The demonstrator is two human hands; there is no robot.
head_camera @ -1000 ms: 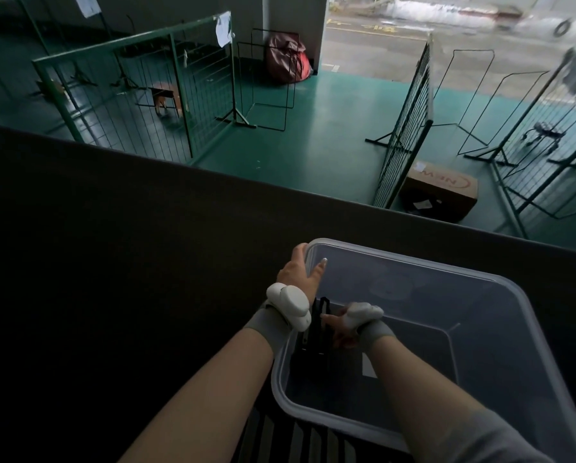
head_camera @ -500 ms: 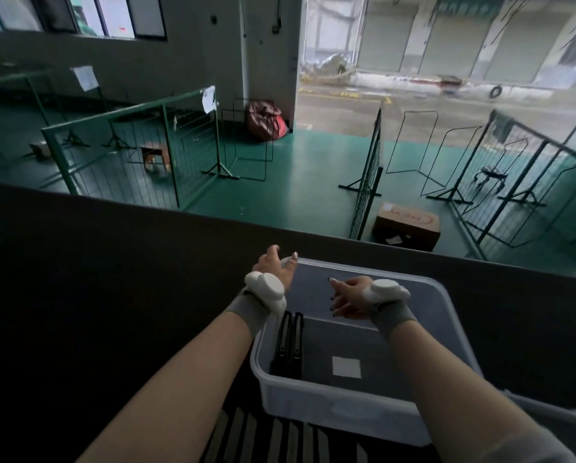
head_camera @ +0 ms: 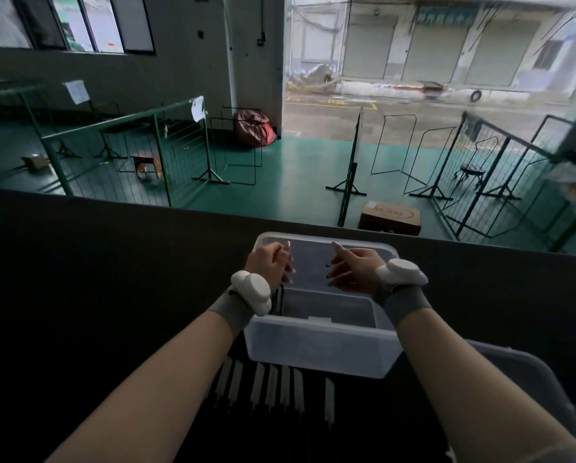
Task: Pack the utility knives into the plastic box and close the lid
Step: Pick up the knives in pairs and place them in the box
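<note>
On the dark desk (head_camera: 113, 295), a clear plastic box (head_camera: 320, 345) stands between the person's forearms, with no lid on it. Both hands hover above its far half, holding nothing. The left hand (head_camera: 269, 265) has its fingers loosely curled; the right hand (head_camera: 353, 272) is half spread, its fingers pointing left. Dark utility knives (head_camera: 278, 297) stand on edge against the box's left wall, just beside the left wrist. More knives (head_camera: 273, 385) lie in a row on the desk near the box's near side.

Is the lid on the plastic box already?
No, the plastic box is open on top, and both the left hand and right hand hover above it, holding nothing.
</note>
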